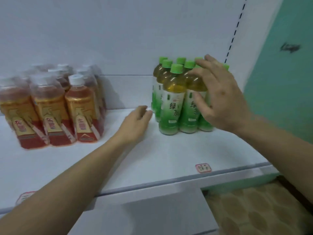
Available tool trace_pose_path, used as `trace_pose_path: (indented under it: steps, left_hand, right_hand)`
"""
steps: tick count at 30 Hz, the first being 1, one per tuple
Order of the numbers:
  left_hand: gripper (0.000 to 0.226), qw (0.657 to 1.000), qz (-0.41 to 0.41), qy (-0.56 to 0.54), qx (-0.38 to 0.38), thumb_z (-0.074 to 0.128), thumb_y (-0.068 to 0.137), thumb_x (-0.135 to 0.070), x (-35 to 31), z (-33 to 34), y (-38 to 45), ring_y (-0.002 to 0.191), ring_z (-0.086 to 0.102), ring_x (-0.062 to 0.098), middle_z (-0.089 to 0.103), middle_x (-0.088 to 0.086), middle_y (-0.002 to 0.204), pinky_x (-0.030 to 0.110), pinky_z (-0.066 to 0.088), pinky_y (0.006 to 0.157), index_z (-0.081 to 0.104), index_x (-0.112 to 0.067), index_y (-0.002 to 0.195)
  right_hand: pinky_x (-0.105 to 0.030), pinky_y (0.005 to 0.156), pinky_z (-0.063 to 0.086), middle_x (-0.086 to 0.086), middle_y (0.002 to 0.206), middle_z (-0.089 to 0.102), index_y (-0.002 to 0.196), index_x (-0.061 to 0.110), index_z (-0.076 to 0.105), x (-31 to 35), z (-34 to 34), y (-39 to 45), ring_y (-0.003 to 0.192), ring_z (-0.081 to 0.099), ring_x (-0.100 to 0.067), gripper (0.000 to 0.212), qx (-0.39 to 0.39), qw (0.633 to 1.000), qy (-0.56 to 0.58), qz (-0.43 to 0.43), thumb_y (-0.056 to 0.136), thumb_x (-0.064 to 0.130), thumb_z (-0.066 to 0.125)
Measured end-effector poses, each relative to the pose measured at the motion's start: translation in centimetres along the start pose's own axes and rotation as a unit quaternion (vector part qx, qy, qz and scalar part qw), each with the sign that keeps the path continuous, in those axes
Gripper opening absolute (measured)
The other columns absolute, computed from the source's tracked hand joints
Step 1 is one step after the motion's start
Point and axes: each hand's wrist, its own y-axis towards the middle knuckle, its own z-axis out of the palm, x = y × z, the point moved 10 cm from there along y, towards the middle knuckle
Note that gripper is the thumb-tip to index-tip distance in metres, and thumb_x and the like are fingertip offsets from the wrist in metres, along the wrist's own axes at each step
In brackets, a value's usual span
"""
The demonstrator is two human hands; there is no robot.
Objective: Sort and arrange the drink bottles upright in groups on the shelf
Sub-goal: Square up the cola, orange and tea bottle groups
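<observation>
White shelf: the shelf board [169,150] is my reference point for everything, plain white with a grey front lip.
Green-cap bottles: whole cluster [171,99] standing upright on the shelf toward its right end, packed touching each other, yellowish tea inside, green and white labels.
Red-label bottles: second bunch [55,107] upright on the shelf's left part, white caps, orange-red labels, pretty blurry. Well apart from the green ones.
Right hand: right hand [218,94] is up against the right side of the green cluster on the shelf, fingers spread and only slightly bent, laid on the bottles rather than wrapped round one.
Left hand: left hand [135,119] low over the shelf, just left of the green bottles, fingers loosely curled, nothing in it.
Stickers: small red-bordered tag [203,167] near the shelf's front edge, another one [25,196] at front left.
</observation>
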Motion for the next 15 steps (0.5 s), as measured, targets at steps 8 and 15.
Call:
trace_pose_path:
  steps: [8, 15]
  left_hand:
    - [0.046, 0.915, -0.18, -0.351, -0.08, 0.037, 0.104, -0.05, -0.3, 5.8, 4.1, 0.119, 0.064, 0.015, 0.068, 0.0, 0.129, 0.036, 0.051, 0.097, 0.064, -0.021, 0.128]
    - [0.052, 0.871, -0.165, -0.457, -0.067, 0.038, 0.1, -0.056, -2.0, 7.7, 5.2, 0.091, 0.076, 0.028, 0.078, 0.01, 0.102, 0.037, 0.063, 0.072, 0.075, -0.02, 0.095]
  right_hand:
    - [-0.033, 0.091, 0.047, -0.004, 0.12, 0.049, 0.122, 0.009, 0.056, -13.6, 2.1, -4.7, 0.111, 0.052, -0.024, 0.034, -0.145, 0.959, 0.196, 0.144, 0.088, 0.009, 0.06]
    - [-0.048, 0.098, 0.053, 0.003, 0.11, 0.067, 0.112, 0.025, 0.059, -20.1, 12.5, -5.5, 0.104, 0.063, -0.016, 0.031, -0.048, 0.766, 0.512, 0.386, 0.103, 0.046, 0.038]
